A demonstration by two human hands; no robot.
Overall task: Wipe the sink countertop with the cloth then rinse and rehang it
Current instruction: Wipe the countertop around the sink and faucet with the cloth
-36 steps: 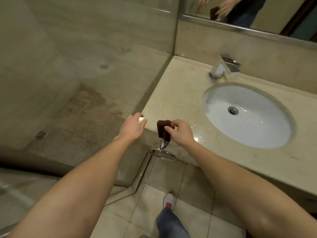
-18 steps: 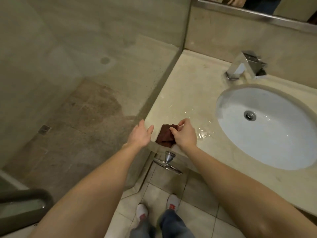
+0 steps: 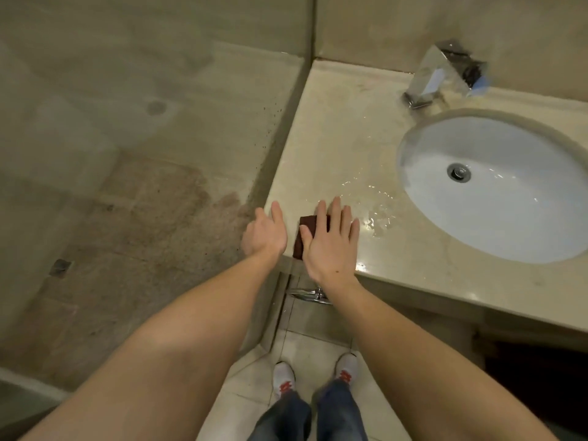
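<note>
From the head view, my right hand (image 3: 331,241) lies flat, fingers spread, pressing the small dark maroon folded cloth (image 3: 307,232) onto the pale beige polished stone counter (image 3: 334,148) at its front left corner, about seven o'clock from the white oval undermount basin (image 3: 496,192). My left hand (image 3: 265,232) is open and empty, palm turned inward, just beside the cloth at its nine o'clock, hovering by the counter's edge — holding nothing.

A thin puddle (image 3: 372,205) glints on the stone at two o'clock from the cloth, between it and the basin. I judge the wiping is only starting. To do it well, I'd keep the palm flat so the whole cloth bears down, then sweep toward the puddle and push the water over the basin rim rather than off the front edge.

The stone looks smooth and slick where wet; the square chrome faucet (image 3: 442,76) sits at twelve o'clock of the basin — hard-edged and mirror-bright.
</note>
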